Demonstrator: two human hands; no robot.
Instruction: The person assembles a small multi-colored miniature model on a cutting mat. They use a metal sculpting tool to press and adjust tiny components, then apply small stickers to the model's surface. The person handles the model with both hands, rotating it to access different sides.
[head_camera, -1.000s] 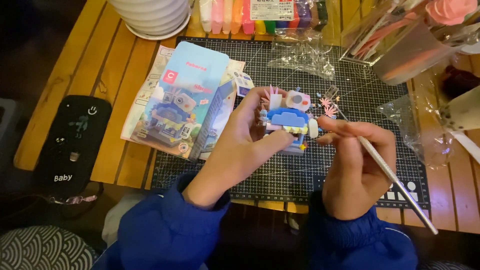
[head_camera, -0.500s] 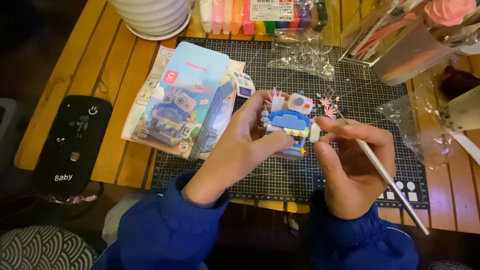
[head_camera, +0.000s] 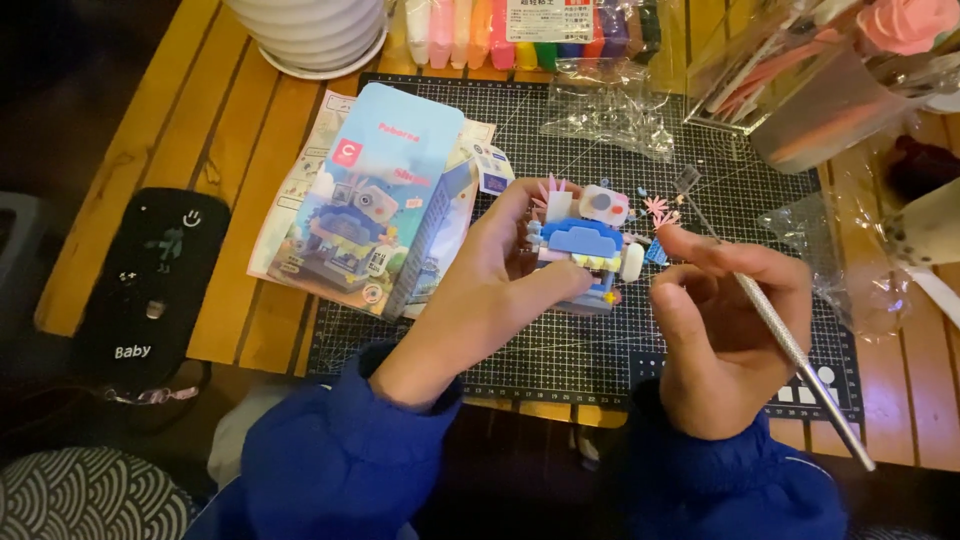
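Note:
My left hand (head_camera: 500, 290) grips a small brick-built model (head_camera: 585, 245) with a blue roof, white robot head and pink parts, held above a dark cutting mat (head_camera: 560, 350). My right hand (head_camera: 720, 330) holds a thin metal tool (head_camera: 790, 345) like a pen; its tip points up and left beside the model's right side, near small pink pieces (head_camera: 660, 208). Both sleeves are blue.
A light-blue box (head_camera: 385, 190) lies on instruction sheets left of the model. Clear plastic bags (head_camera: 600, 105) and clay sticks (head_camera: 520, 25) sit at the back, a white ribbed pot (head_camera: 305, 35) at top left, a black device (head_camera: 150, 285) at left, clear containers (head_camera: 800, 90) at right.
My right hand has shifted slightly away from the model and the tool has tilted a little. The left hand keeps its hold on the model.

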